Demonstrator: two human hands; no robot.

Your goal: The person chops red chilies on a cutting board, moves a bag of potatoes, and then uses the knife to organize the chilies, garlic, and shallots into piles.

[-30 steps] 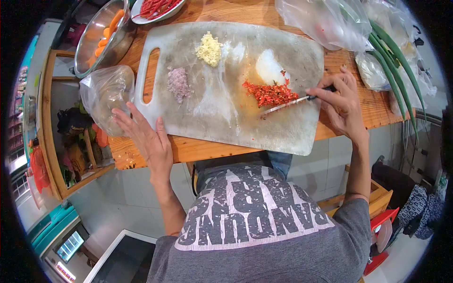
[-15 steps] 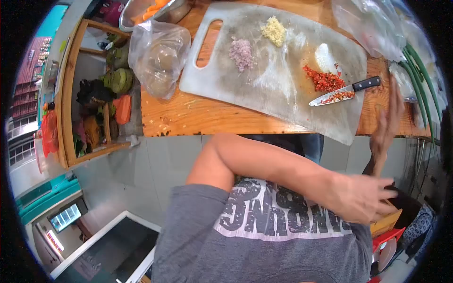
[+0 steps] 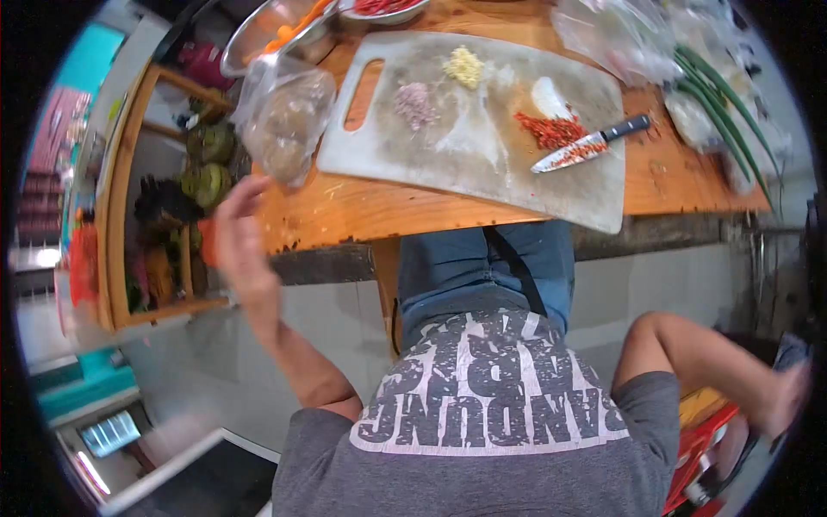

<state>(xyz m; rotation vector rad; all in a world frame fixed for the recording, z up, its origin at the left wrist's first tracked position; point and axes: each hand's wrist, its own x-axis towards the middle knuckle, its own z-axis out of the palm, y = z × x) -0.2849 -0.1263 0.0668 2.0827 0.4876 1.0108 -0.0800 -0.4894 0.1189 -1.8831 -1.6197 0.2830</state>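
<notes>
My left hand (image 3: pixel 241 233) is raised at the table's left front corner, just below a clear plastic bag (image 3: pixel 289 112) with a brown round mass inside. Its fingers look apart with nothing in them, though motion blurs them. Out at the far right, away from the table, my right hand (image 3: pixel 786 401) is smeared and its fingers do not show. On the white cutting board (image 3: pixel 413 168) are minced purple shallot (image 3: pixel 416 105), chopped pale garlic (image 3: pixel 464 67) and chopped red chili (image 3: pixel 550 131). A black-handled knife (image 3: pixel 594 145) lies beside the chili, red bits on its blade.
Behind the board stand a metal bowl (image 3: pixel 245 52) with orange pieces and a bowl of red chilies (image 3: pixel 383 12). Green stalks (image 3: pixel 719 112) and plastic bags (image 3: pixel 616 39) lie at right. A wooden shelf (image 3: pixel 108 215) with produce stands left.
My left arm has swung from across my body to the left. My right hand has moved from the table's right edge down and outward. The view has shifted, showing the bowl of chilies.
</notes>
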